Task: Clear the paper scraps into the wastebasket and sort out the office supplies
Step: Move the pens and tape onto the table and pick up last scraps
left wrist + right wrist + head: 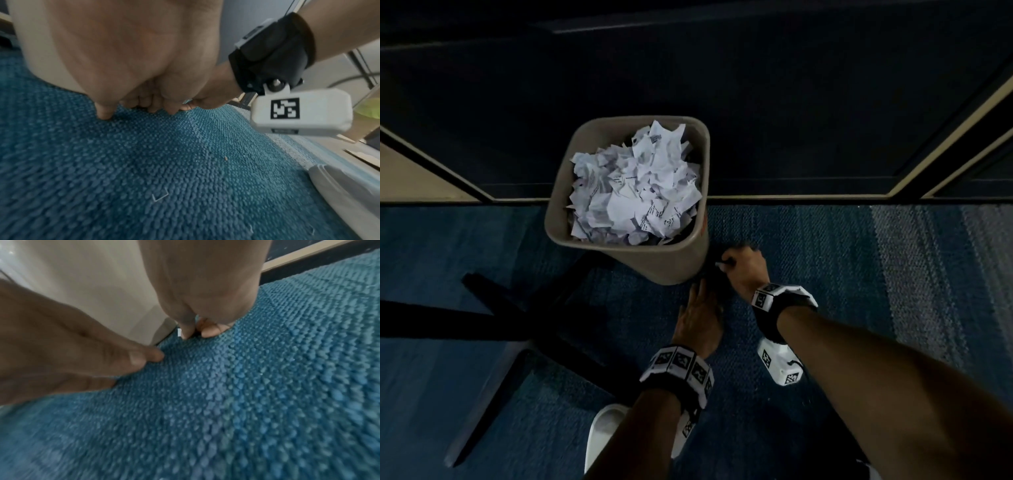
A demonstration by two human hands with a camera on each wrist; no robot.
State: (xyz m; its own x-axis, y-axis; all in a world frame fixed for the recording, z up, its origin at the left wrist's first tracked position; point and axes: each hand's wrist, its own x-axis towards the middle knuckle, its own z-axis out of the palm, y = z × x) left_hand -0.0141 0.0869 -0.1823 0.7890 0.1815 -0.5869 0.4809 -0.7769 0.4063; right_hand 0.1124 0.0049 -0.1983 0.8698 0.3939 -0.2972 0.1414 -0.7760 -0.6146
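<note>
A beige wastebasket (pixel 626 253) stands on the blue carpet, heaped with crumpled white paper scraps (pixel 635 185). Both hands reach to the floor at its right base. My right hand (pixel 726 262) pinches a tiny white paper scrap (pixel 719 263) between thumb and forefinger against the carpet; the right wrist view shows that scrap (pixel 179 332) beside the pinching fingertips (pixel 186 335) and the basket wall (pixel 92 288). My left hand (pixel 700 286) sits just nearer me, its fingers (pixel 144 356) touching the carpet and holding nothing. A loose staple (pixel 160 197) lies on the carpet behind it.
Black chair-base legs (pixel 517 308) spread across the floor to the left of the basket. A white slipper (pixel 602 431) is near my feet. A dark partition with a pale trim strip (pixel 825 197) runs behind the basket. Blue carpet (pixel 859 260) stretches to the right.
</note>
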